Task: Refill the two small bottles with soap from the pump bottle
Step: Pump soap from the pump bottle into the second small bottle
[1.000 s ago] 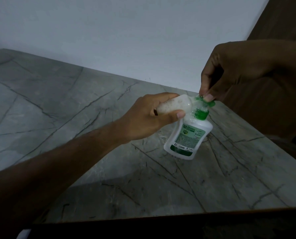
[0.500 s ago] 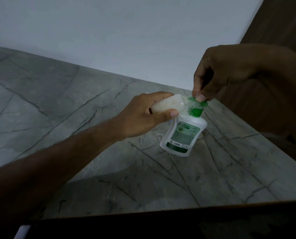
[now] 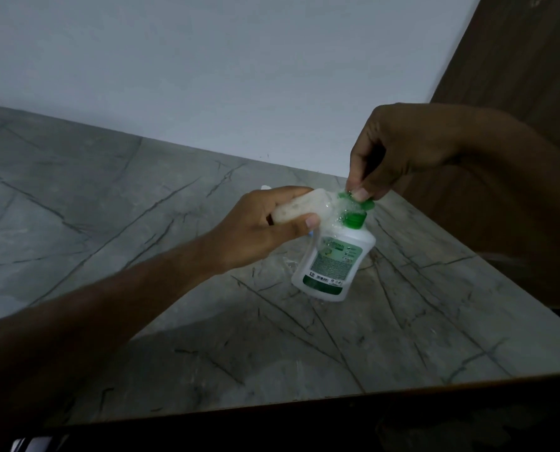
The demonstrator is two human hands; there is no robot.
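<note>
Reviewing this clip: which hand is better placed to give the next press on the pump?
Right. The right hand already has its fingertips on the green pump head of the pump bottle, while the left hand grips the small bottle at the spout.

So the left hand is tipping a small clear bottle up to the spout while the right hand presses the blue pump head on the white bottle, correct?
Not quite: the pump head is green, not blue, as the head view shows. The rest holds: the left hand holds the small clear bottle tipped at the spout, and the right hand presses the pump on the white pump bottle.
</note>
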